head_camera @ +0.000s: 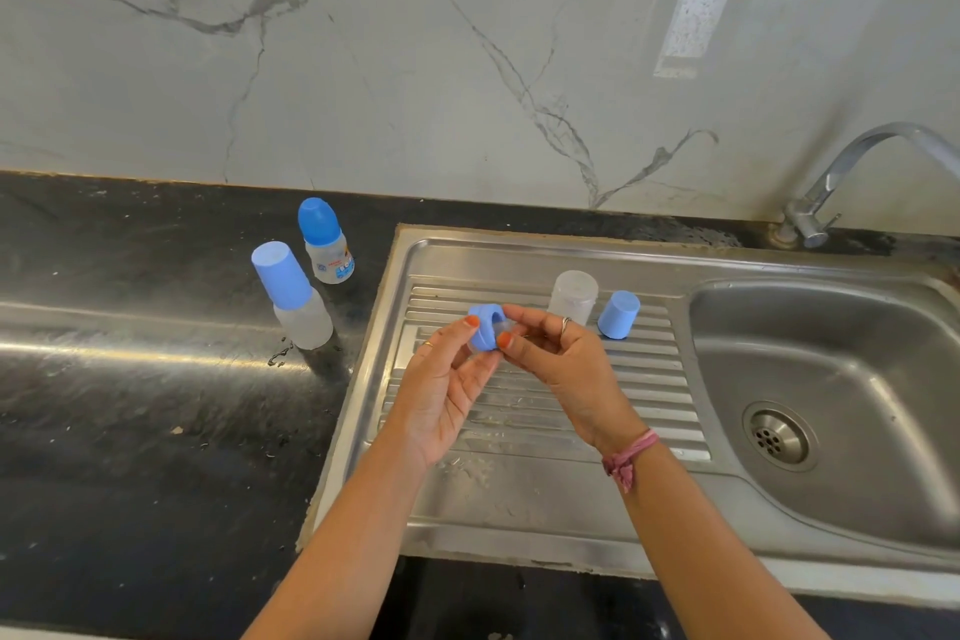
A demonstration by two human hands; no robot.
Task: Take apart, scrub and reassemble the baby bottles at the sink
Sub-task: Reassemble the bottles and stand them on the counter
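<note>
Above the ribbed drainboard (545,431) of the steel sink, you hold a blue screw ring (484,330) between both hands. Your left hand (441,390) comes up from below, palm toward you, and pinches the ring's left side between thumb and fingertip. Your right hand (561,359) meets it from the right, its thumb and forefinger nipped onto the ring's right edge, the other fingers curled behind. A clear teat (505,327) shows in the ring's opening, pointing toward your right hand, so the piece sits squarely between the two pinches, at the fingertips and not in either palm. Behind your right hand, on the drainboard, stands an uncapped clear bottle body (574,297), and just beside it to the right a blue cap (618,315) rests mouth down. Well apart on the dark counter (130,431) to the left, two capped bottles stand: a plain bottle (296,299) nearer you and a printed bottle (324,242) behind it. The basin (831,379) lies to the right, below the tap (852,172).
</note>
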